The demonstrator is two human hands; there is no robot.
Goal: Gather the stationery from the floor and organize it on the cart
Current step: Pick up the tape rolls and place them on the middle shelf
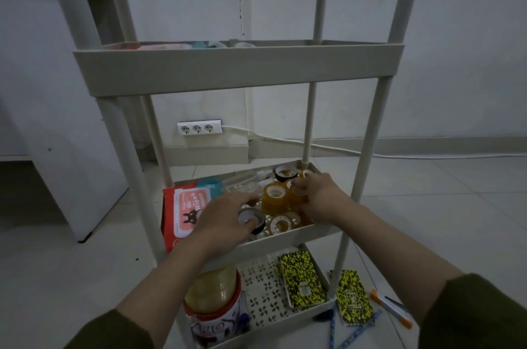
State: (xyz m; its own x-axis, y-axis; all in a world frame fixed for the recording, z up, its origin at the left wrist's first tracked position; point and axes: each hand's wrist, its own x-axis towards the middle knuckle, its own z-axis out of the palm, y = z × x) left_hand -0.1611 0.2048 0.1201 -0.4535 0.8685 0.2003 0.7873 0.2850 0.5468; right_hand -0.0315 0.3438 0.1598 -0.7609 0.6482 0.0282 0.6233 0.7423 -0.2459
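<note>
A cream tiered cart (236,69) stands in front of me. Its middle shelf (299,231) holds several amber tape rolls (274,197) and a black tape roll at the back (285,173). My left hand (225,217) grips a black tape roll (251,219) at the shelf's front. My right hand (316,200) pinches a clear tape roll (298,188) among the amber ones. On the bottom shelf lies a yellow-black notebook (302,277). Another yellow-black notebook (352,297), an orange-tipped pen (390,307) and blue rulers (359,333) lie on the floor at the right.
A red pack of wipes (185,211) leans in the middle shelf's left side. A jar with a red-white label (214,300) fills the bottom shelf's left. The top tray holds unclear items. A power strip (199,128) and white cable (342,149) run along the wall behind.
</note>
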